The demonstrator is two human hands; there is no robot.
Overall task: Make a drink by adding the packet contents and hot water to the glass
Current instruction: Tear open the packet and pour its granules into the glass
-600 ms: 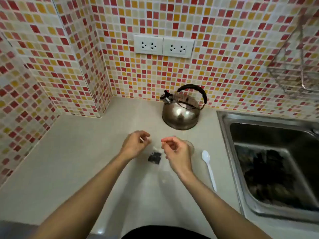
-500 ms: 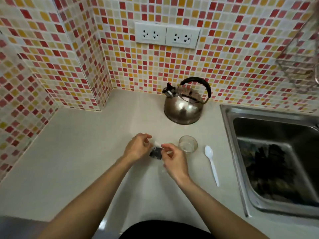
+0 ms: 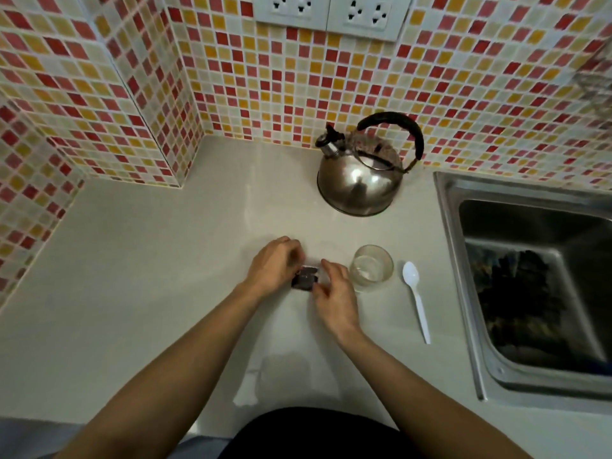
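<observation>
Landmark for me is the glass (image 3: 371, 267), standing upright on the pale surface (image 3: 139, 279), looks clear and empty as far as I can tell.

Far left of the glass: mosaic tile wall (image 3: 99, 94) in red, orange and cream, wrapping a corner.

Just left of the glass: my left hand (image 3: 275, 268), fingers curled in, pinching the left side of a small dark packet (image 3: 305, 277). Packet sits low over the surface, between both hands; can't tell if it touches the surface. Can't tell if it is torn open.

Right hand (image 3: 334, 298) is on the packet's right edge, fingers bent around it, thumb tip near the lower right corner. It lies just beside the glass, on its near-left side, not touching it that I can see. Both hands partly closed on the packet.

Behind the glass, toward the wall: steel kettle (image 3: 359, 180) with black arched handle, spout pointing left, well apart from the glass. Above it, a double wall socket (image 3: 331, 9).

Just right of the glass: white plastic spoon (image 3: 415, 298) lying flat, bowl end away from me, handle toward me, not touching the glass.

Far right of the glass: steel sink (image 3: 463, 260), something dark in the basin, too murky to name.
</observation>
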